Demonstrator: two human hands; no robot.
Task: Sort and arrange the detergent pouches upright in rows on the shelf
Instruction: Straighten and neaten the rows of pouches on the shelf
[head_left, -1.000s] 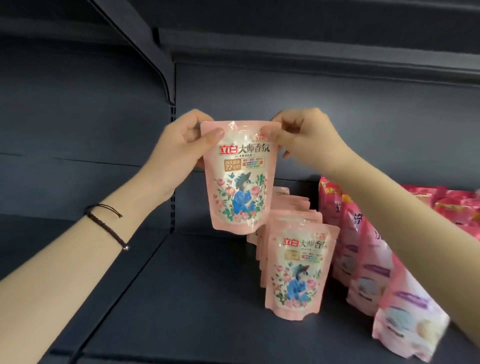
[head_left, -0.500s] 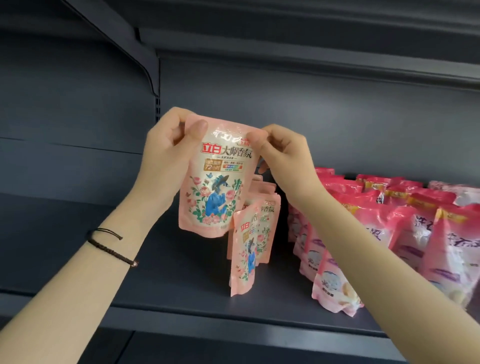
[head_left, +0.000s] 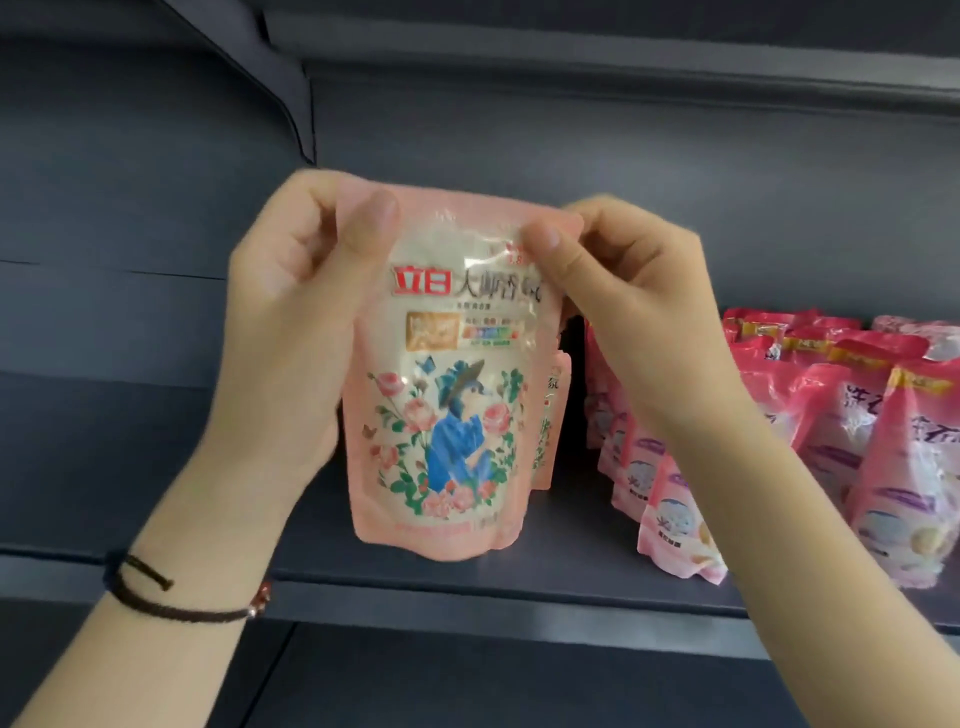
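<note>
A pale pink floral detergent pouch (head_left: 447, 395) hangs upright in front of me, its bottom near the front of the dark shelf (head_left: 467, 579). My left hand (head_left: 296, 322) pinches its top left corner and lies along its left side. My right hand (head_left: 618, 291) pinches its top right corner. Behind it, more pouches of the same kind (head_left: 553, 421) stand in a row, mostly hidden. To the right, brighter pink pouches (head_left: 670, 509) stand in rows.
The shelf's left part (head_left: 156, 467) is bare. A dark bracket (head_left: 291, 104) slopes down from the upper shelf at top left. Below the front edge lies a lower shelf (head_left: 467, 675). More bright pink pouches (head_left: 909, 452) fill the far right.
The pouch has come down and closer to the shelf's front edge, now covering the row of like pouches behind it. Both hands keep their hold on its top corners.
</note>
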